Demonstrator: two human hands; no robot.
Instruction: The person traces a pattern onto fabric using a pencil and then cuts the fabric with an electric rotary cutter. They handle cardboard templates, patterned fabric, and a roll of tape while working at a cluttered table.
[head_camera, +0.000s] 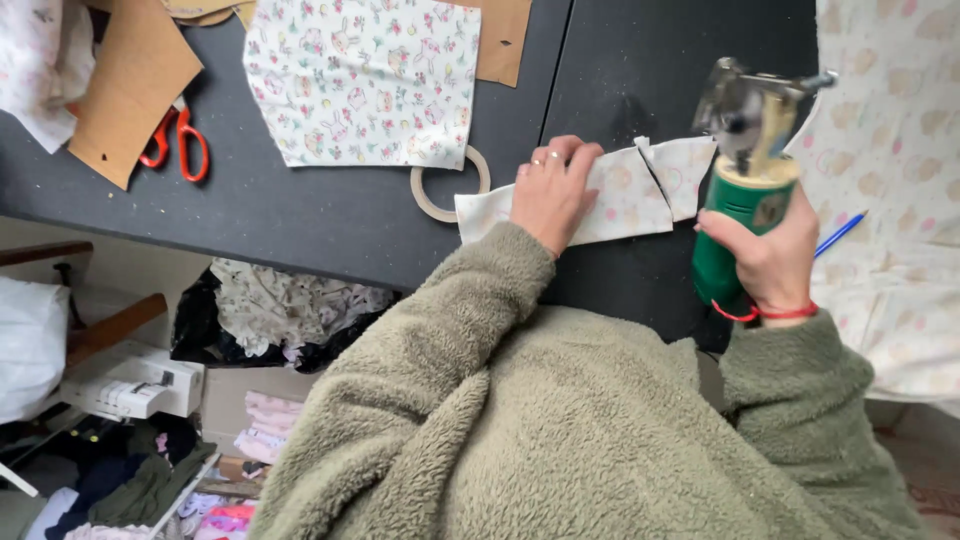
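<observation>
Pressed flat under the left hand (552, 190), fingers spread and released, gripping nothing: a long pale cotton strip printed with faint pink and tan shapes (610, 200), lying across the black table top (300, 215) at about twelve o'clock from the body. Clenched in the right hand (765, 255), at two o'clock: a green-bodied electric rotary cutter with a round steel blade and guard (750, 160), held upright with the blade lifted just above and to the right of the strip.

Already cut, by the look of it: a dark slit running through the strip near its right end, leaving a small end piece (680, 172) parted from the longer length and tilted slightly away. Left to do, judging from the fabric: hard to say, with the longer length still whole and the large sheet of the same pale print (890, 150) lying at three o'clock, a blue pen (838, 234) resting on it.

Further off, at eleven o'clock: a squarish floral white cotton panel (365, 80), a beige tape ring (450, 185) half tucked under its lower edge and touching the strip's left end. At ten o'clock: orange-handled scissors (178, 140) beside brown card pattern pieces (130, 85).
</observation>
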